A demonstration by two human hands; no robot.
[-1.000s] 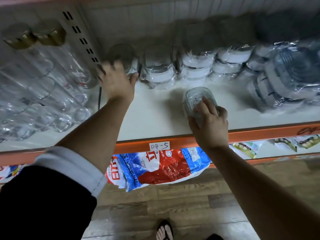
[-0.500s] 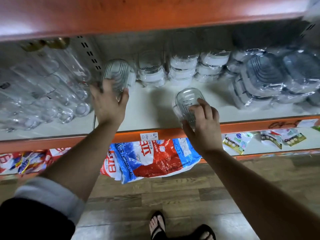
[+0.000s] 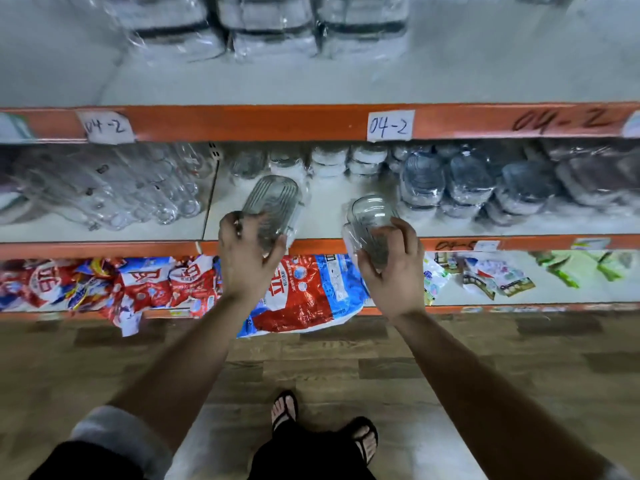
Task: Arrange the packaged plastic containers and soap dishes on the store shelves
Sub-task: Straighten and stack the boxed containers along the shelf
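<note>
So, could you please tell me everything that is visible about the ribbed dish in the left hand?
The ribbed dish is clear, apparently plastic, and oval with rounded ends and fine parallel ridges along its length. A thin transparent wrap seems to cover it. The left hand grips its near end, and the far end tilts up toward the white shelf. Nothing else visibly touches it.

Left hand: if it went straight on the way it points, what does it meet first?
Probably the wrapped clear containers at the back of the middle shelf; the ribbed soap dish that the left hand holds would touch them first. Bare shelf lies between; depth is unclear.
</note>
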